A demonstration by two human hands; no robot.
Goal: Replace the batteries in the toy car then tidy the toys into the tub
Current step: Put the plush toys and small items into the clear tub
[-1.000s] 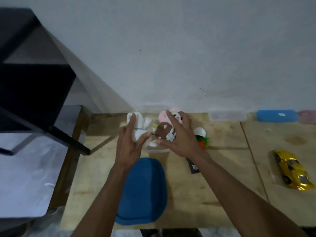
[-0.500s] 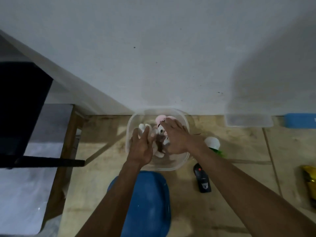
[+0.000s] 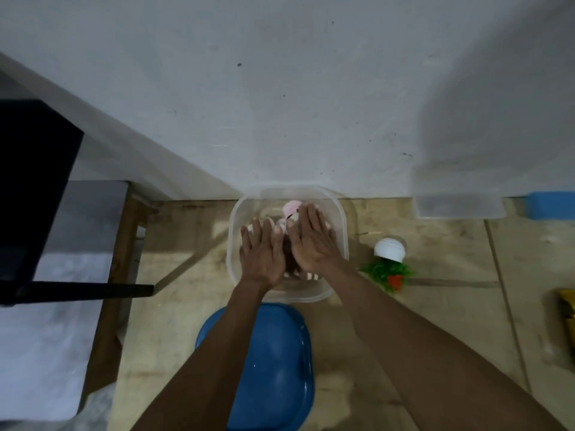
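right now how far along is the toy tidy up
Done: soft plush toys sit inside the clear plastic tub. In hand: left hand and right hand lie flat over them, fingers open. Left: the yellow toy car at the right edge and the blue oval lid remain outside.

Both forearms reach toward twelve o'clock. The left hand (image 3: 263, 256) and right hand (image 3: 312, 242) lie flat, palms down, fingers extended, thumbs nearly touching.

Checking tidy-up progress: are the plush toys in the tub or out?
In. The plush toys lie inside the clear tub, under the left hand and right hand.
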